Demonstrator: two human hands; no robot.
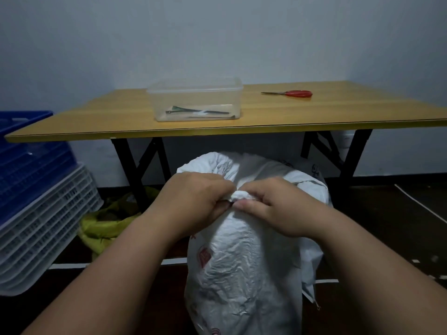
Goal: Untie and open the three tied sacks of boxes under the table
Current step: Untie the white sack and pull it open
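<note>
A white woven sack [242,262] with red print stands on the dark floor [387,238] in front of the bench [290,117], and its upper part reaches just under the front edge of the bench. Both hands meet at the gathered neck of this sack. The left hand [196,197] has its fingers curled, and its grip pinches the bunched white material at the neck [242,195]. The right hand [278,209] comes from the other side and its grip also pinches the same bunch, with thumb and fingertips touching those of the left hand. A small dark thing shows between the fingertips, but it is too small to tell what it is. Behind the front sack a second white sack [309,187] leans to the right, touching it. To the left, near the black bench leg [130,165], a yellow-green sack [104,223] lies low on the floor. On the bench stands a clear plastic box [197,100] with some thin dark items inside, and well apart to the right lie scissors with red handles [290,93]. At the left edge a blue crate [21,151] rests on stacked white crates [41,228]. White tape lines [423,206] cross the floor.
</note>
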